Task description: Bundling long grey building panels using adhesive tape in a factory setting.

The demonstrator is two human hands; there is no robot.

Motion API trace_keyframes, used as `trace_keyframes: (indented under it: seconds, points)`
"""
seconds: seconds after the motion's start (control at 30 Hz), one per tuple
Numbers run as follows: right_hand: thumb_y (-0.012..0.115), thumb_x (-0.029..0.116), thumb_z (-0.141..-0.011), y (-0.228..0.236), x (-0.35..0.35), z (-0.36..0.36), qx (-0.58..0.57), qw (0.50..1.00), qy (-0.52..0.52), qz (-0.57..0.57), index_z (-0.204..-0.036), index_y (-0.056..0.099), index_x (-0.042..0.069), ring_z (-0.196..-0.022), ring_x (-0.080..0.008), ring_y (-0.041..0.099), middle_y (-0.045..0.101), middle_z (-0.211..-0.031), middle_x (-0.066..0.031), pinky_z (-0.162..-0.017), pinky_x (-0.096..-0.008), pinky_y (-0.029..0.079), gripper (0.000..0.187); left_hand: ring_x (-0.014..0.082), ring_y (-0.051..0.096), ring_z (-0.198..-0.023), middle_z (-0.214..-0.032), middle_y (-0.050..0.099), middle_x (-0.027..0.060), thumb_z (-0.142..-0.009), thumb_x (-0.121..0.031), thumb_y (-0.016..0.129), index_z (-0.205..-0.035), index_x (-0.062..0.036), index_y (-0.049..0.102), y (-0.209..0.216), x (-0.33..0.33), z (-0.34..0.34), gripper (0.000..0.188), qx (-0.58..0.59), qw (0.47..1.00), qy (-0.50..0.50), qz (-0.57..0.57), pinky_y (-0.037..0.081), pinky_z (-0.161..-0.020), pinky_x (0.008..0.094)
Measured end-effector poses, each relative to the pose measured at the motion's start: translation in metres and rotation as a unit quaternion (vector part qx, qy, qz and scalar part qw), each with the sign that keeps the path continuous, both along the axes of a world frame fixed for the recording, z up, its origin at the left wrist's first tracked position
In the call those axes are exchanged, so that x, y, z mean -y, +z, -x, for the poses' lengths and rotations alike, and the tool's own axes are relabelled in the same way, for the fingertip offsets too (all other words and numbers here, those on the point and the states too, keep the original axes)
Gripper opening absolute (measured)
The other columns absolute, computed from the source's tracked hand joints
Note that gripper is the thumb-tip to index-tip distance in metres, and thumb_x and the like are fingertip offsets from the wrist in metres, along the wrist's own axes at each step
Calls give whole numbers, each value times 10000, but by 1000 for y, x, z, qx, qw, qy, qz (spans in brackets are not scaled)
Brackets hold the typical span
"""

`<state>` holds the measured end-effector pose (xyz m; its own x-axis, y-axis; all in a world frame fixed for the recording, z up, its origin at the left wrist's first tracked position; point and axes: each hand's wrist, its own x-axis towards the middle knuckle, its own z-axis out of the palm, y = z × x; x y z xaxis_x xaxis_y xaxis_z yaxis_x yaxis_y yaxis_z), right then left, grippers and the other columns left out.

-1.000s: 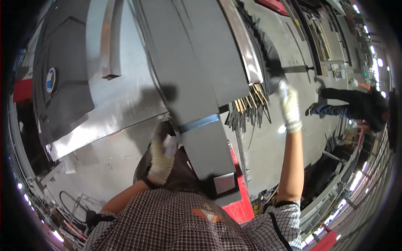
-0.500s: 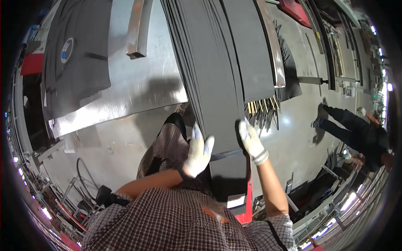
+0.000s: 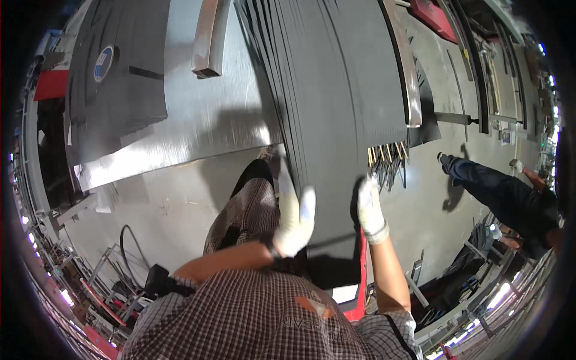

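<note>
A long stack of dark grey strips (image 3: 327, 150) runs away from me, several thin strip edges fanned along its left side. My left hand (image 3: 295, 219), in a white glove, lies along the stack's left edge, fingers stretched forward and thumb apart. At the right edge is my gloved right hand (image 3: 370, 210), its fingers straight and pointing ahead. The hands face each other across the strips, and neither is closed round anything. Whether the left fingertips press on the edge is blurred.
Left stands a shiny metal table (image 3: 204, 132) with dark sheets (image 3: 126, 90) and a tape roll (image 3: 104, 63). Metal bars (image 3: 209, 45) flank the strips. Yellowish rods (image 3: 389, 153) stick out near my right hand. A person (image 3: 504, 186) walks at the right; red framing (image 3: 361, 282) lies below.
The dark gap to the right of the strips has narrowed to a faint line. My left fingers now point straighter ahead. The view has shifted slightly, and the other person's legs have moved.
</note>
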<state>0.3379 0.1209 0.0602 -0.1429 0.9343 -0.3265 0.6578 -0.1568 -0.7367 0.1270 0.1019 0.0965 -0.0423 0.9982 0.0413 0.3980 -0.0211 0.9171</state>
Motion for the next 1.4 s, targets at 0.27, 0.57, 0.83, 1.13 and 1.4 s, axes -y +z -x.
trace_keyframes:
  seconds: [0.27, 0.57, 0.83, 1.13, 1.4]
  points:
    - [446, 280, -1047, -2, -6, 11, -54, 992, -103, 56, -1314, 500, -37, -975, -289, 611, 633, -1054, -207, -888, -376, 479, 417, 285, 473, -1273, -1384, 482, 236, -1037, -243, 485, -1472, 104, 242, -10, -35, 20, 607, 113, 966, -18, 231, 352, -1097, 372]
    - [410, 188, -1051, 15, 4, -1, 92, 992, 14, 89, -1337, 512, -24, -1036, -289, 620, 604, -1165, -233, -944, -387, 480, 371, 179, 397, -1312, -1461, 397, 112, -1036, -112, 488, -1526, 17, 187, -15, 3, 15, 588, 193, 952, -88, 219, 333, -1103, 300]
    - [383, 160, -1059, 34, 20, 7, -13, 988, 23, 150, -1435, 407, -49, -1016, -231, 613, 623, -1178, -157, -904, -346, 479, 431, 176, 460, -1220, -1367, 463, 79, -1020, -226, 547, -1493, -40, 277, -6, 11, 6, 575, 228, 943, 19, 239, 379, -1045, 288]
    - [348, 180, -1060, 35, -19, 13, -50, 976, -72, 201, -1427, 415, -20, -1080, -371, 588, 587, -1212, -252, -944, -429, 466, 423, 100, 504, -1100, -1250, 528, 25, -996, -170, 596, -1396, -43, 422, 5, -38, -2, 454, 298, 936, 24, 186, 432, -978, 259]
    - [363, 199, -1058, -5, -10, -3, 27, 998, -29, 39, -1162, 550, -51, -865, -411, 576, 586, -950, -285, -744, -457, 452, 328, 119, 562, -1085, -1233, 579, 56, -962, -38, 616, -1322, -39, 489, -12, -57, -8, 382, 361, 879, 34, 311, 490, -953, 231]
